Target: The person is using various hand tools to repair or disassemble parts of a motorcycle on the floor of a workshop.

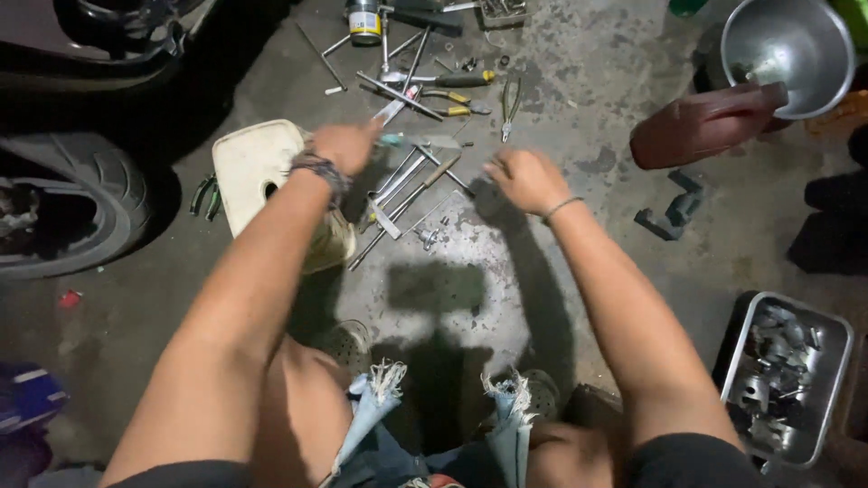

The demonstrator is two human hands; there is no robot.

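Tools lie in a loose heap (411, 185) on the concrete floor (561, 72), straight ahead of the person, between the two outstretched hands. Most are long metal rods and wrenches, and their long axes run on a diagonal, from lower left up toward upper right. One wooden-handled tool (440, 172) follows the same slant, handle end uppermost.

The left hand (344, 146) is curled into a loose fist at the upper left edge of the heap; a teal-tipped tool (398, 141) pokes out beside its knuckles, though I cannot tell whether the hand actually grips it. The right hand (524, 179) hovers just right of the heap with fingers bent downward, holding nothing that shows.

Farther up, a second scatter includes yellow-handled pliers (457, 98) and a small can (365, 22). A cream plastic panel (253, 167) lies left of the heap, touching the left forearm in view.

The floor is stained grey concrete, dimly lit (hard shadows fall toward the knees). A tyre (81, 208) closes off the left side, a dark red jug (701, 126) with a metal funnel (791, 50) stands upper right, and a metal tray of parts (787, 380) sits lower right. Bare floor stays open below the heap and to its right.
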